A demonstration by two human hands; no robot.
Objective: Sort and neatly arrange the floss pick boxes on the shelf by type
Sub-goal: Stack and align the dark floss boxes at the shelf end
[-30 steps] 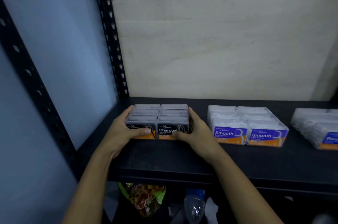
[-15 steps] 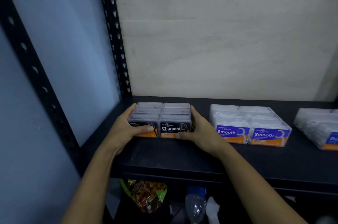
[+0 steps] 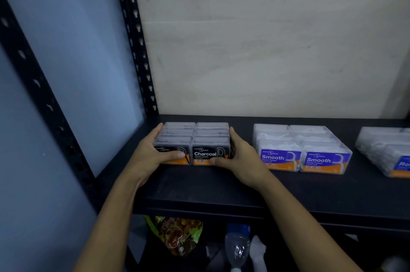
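Pressing Charcoal boxes [image 3: 196,141] from both sides, left hand [image 3: 147,157] and right hand [image 3: 243,157], fingers [image 3: 235,137] straight and unclenched, probably squaring the block. Kept apart from Smooth boxes [image 3: 299,149] to its right.

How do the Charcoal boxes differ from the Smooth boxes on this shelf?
Charcoal boxes have black labels and dark contents; Smooth boxes have blue labels and white picks. Charcoal boxes are pressed between left hand and right hand; Smooth boxes sit untouched. Both: clear, orange-banded, two columns.
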